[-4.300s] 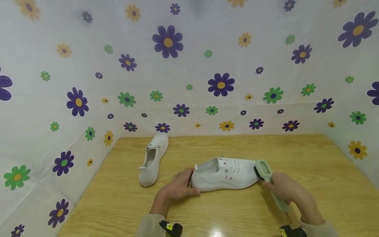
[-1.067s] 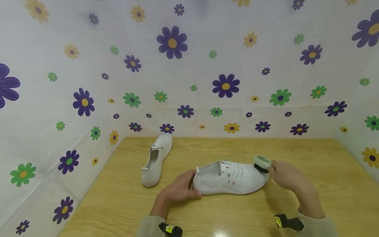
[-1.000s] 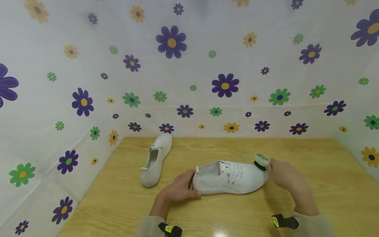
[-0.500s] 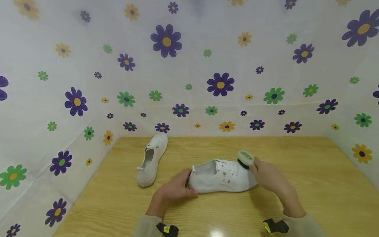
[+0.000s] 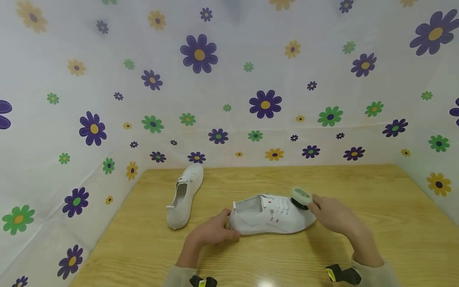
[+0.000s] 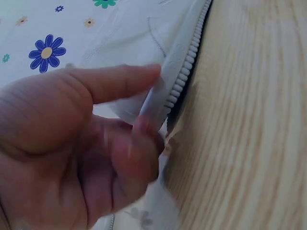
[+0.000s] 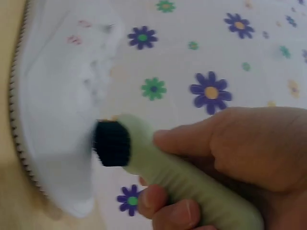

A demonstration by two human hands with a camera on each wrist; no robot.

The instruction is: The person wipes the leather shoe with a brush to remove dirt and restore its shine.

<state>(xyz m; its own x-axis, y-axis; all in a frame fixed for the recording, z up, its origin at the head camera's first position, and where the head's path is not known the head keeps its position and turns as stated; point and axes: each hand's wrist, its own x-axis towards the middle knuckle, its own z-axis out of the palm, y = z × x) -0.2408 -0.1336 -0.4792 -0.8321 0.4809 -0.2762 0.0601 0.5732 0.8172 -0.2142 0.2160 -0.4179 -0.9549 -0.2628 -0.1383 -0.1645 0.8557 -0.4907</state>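
Observation:
A white lace-up shoe (image 5: pixel 258 219) lies with its toe to the right on the wooden table. Around its heel, my left hand (image 5: pixel 215 229) grips with the thumb along the near side; the left wrist view shows the thumb on the edge of the ribbed sole (image 6: pixel 180 79) and the other fingers curled behind the heel. My right hand (image 5: pixel 333 215) holds a pale green brush (image 5: pixel 302 196) by its handle. The brush's dark bristles (image 7: pixel 112 143) meet the shoe's upper between the laces and the toe. Curled fingers wrap the brush handle (image 7: pixel 192 187) in the right wrist view.
A second white shoe (image 5: pixel 184 197) stands at the back left, its toe pointing to the rear. Flower-printed white sheeting (image 5: pixel 229 79) walls the table (image 5: pixel 143 255) at the back and on both sides.
Over the last seconds the brush has gone from the toe tip up onto the toe's top and leftward toward the laces, shifting slightly right most recently. The left hand stays at the heel.

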